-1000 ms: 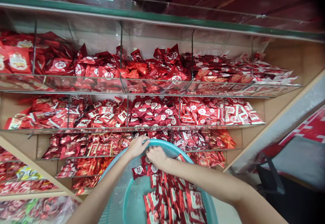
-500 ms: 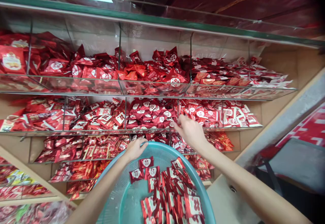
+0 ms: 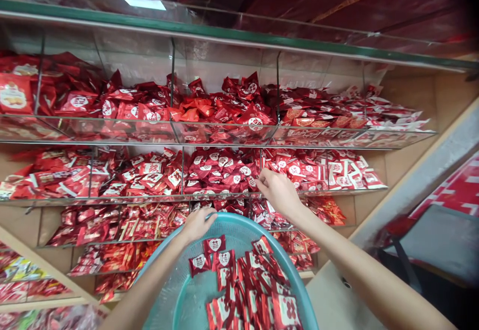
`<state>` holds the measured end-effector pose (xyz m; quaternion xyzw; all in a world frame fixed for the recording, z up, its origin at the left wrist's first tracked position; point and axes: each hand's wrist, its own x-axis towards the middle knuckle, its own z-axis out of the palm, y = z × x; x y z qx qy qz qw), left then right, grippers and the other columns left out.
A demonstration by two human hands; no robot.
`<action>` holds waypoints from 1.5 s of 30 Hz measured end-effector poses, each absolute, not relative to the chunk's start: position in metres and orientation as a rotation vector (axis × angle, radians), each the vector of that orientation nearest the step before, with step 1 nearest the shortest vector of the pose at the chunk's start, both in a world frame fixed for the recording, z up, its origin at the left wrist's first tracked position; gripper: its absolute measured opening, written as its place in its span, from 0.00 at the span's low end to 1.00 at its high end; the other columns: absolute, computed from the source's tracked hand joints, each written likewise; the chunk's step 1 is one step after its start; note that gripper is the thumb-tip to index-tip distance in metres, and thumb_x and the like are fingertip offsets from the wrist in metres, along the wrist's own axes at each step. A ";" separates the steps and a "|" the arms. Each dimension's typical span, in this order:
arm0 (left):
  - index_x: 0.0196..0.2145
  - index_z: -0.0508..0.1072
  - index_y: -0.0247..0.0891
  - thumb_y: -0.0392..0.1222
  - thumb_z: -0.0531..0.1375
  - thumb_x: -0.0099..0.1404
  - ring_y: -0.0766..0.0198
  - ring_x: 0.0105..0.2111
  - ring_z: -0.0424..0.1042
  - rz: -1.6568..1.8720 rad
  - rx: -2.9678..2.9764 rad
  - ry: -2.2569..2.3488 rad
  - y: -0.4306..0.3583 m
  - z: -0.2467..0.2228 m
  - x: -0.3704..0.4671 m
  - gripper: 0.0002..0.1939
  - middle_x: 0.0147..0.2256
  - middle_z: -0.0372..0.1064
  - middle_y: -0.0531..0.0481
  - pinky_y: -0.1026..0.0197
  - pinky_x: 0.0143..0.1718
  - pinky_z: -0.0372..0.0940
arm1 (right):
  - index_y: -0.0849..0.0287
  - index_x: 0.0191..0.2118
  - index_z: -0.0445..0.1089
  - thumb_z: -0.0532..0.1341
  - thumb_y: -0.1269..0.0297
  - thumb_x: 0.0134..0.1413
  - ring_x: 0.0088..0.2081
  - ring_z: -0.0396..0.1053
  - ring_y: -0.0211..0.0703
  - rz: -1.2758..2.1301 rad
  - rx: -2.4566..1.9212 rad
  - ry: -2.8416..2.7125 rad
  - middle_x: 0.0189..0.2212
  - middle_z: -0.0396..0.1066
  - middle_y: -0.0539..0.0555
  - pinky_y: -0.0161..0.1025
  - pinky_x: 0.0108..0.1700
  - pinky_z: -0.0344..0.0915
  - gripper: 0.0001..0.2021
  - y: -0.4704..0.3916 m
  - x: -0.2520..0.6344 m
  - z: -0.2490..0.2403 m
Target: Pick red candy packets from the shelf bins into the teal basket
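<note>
A teal plastic basket (image 3: 299,290) holds many small red and white packets (image 3: 258,282), with a few dark red ones (image 3: 215,244) near its far side. My left hand (image 3: 199,223) is closed over the basket's far rim. Above the basket, my right hand (image 3: 279,190) is at the front of the second shelf, beside a pile of dark red packets with white labels (image 3: 224,163). Its fingers are bent together at the pile's right edge; whether a packet is between them is hidden.
Glass shelves (image 3: 224,143) with dividers hold red packets in several rows. A wooden side panel (image 3: 415,170) slopes down at the right, with a grey chair (image 3: 449,240) beyond it. More packets lie at the lower left.
The fingers of my right hand have drawn closer together at the dark red packets. My left hand has stayed on the rim. The view has shifted slightly.
</note>
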<state>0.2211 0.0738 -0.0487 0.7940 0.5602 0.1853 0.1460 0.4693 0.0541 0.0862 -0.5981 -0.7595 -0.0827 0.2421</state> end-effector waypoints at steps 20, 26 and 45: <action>0.43 0.72 0.42 0.51 0.46 0.65 0.60 0.44 0.69 0.543 2.327 1.596 0.075 -0.047 0.222 0.19 0.45 0.71 0.49 0.62 0.45 0.60 | 0.60 0.49 0.59 0.55 0.75 0.48 0.18 0.63 0.32 1.294 -1.295 -2.108 0.18 0.63 0.42 0.28 0.21 0.57 0.19 0.043 0.429 -0.044; 0.43 0.72 0.43 0.50 0.46 0.65 0.61 0.45 0.69 0.529 2.322 1.590 0.076 -0.045 0.222 0.19 0.45 0.71 0.50 0.63 0.44 0.60 | 0.60 0.40 0.65 0.56 0.76 0.44 0.20 0.62 0.31 1.080 -1.342 -2.274 0.20 0.62 0.43 0.29 0.24 0.55 0.14 0.044 0.416 -0.054; 0.44 0.72 0.44 0.51 0.46 0.65 0.60 0.44 0.69 0.577 2.299 1.604 0.078 -0.053 0.219 0.19 0.44 0.72 0.50 0.61 0.46 0.60 | 0.64 0.49 0.64 0.49 0.77 0.52 0.41 0.70 0.51 0.240 -1.606 -2.728 0.37 0.72 0.63 0.44 0.41 0.64 0.19 0.033 0.402 -0.057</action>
